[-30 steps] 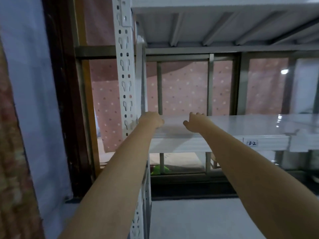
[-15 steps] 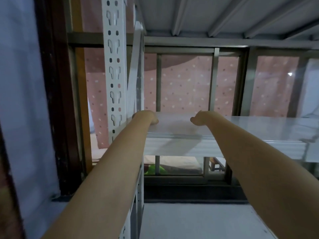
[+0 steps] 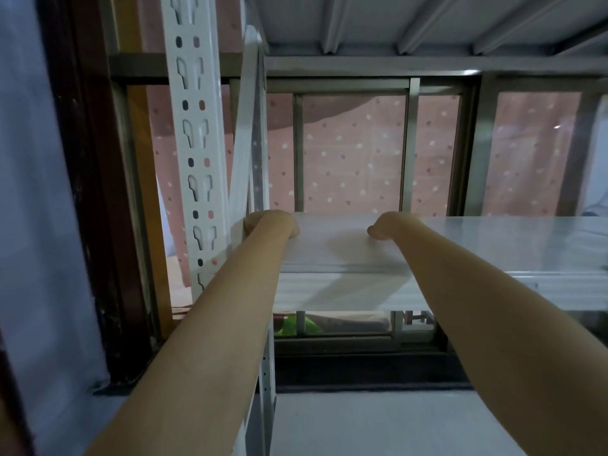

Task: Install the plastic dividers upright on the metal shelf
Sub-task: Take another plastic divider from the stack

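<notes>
No divider stands on the shelf (image 3: pixel 493 238) yet; both hands (image 3: pixel 273 223) (image 3: pixel 391 225) reach across it, fingers hidden, grip unclear

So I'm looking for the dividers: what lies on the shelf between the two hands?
In the head view, only bare shelf surface with arm shadows shows between the left hand and right hand; no divider is visible.

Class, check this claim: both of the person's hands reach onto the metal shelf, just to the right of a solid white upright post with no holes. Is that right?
Not quite. The head view shows the white upright post is perforated with keyhole slots and round holes, not solid. The rest holds: the left hand and right hand both reach onto the metal shelf, right of the post.
</notes>
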Demonstrator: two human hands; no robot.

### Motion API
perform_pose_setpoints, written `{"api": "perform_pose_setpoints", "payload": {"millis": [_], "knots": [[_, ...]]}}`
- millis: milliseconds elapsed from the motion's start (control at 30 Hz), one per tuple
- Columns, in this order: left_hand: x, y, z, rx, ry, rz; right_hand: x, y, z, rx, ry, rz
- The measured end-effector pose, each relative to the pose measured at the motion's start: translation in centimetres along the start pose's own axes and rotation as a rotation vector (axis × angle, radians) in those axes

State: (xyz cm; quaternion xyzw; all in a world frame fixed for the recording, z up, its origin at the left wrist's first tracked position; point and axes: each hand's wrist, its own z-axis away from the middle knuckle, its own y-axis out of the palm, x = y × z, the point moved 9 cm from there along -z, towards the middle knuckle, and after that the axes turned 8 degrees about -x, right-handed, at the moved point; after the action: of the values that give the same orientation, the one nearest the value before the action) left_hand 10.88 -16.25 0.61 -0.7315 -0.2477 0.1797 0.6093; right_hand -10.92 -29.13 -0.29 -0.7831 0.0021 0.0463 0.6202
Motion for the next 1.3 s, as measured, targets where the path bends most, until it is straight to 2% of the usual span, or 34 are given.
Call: {"api": "perform_pose_setpoints", "payload": {"millis": [267,433,633,767,1067,1167,1300], "knots": [[-0.5,0.1,-1.1,-0.022,0.025,-0.026,-0.9,-1.2,2.3,-0.030,0.088,0.068],[-0.5,0.8,-1.3,-0.008,-0.056,-0.114,-0.8,-1.6,2.5,-0.015,0.095,-0.008],[-0.4,0.9,-2.1,-0.042,-0.092,-0.108,-0.7,-1.6,1.7,-0.043,0.078,-0.102],[-0.3,0.9,-2.2,-0.058,-0.098,-0.042,-1.4,-1.7,1.4,-0.075,0.124,-0.184],[-0.4,-1.6,-2.1,-0.263,-0.111,0.260,-4.7,-3.0,1.5,-0.199,0.205,-0.568],[0.0,-3.2,-1.9,-0.352,-0.111,0.366,-5.3,-4.3,2.0,-0.253,0.182,-0.561],[0.6,-5.1,-1.5,-0.409,-0.104,0.588,-5.6,-5.6,3.3,-0.214,0.126,-0.592]]}}
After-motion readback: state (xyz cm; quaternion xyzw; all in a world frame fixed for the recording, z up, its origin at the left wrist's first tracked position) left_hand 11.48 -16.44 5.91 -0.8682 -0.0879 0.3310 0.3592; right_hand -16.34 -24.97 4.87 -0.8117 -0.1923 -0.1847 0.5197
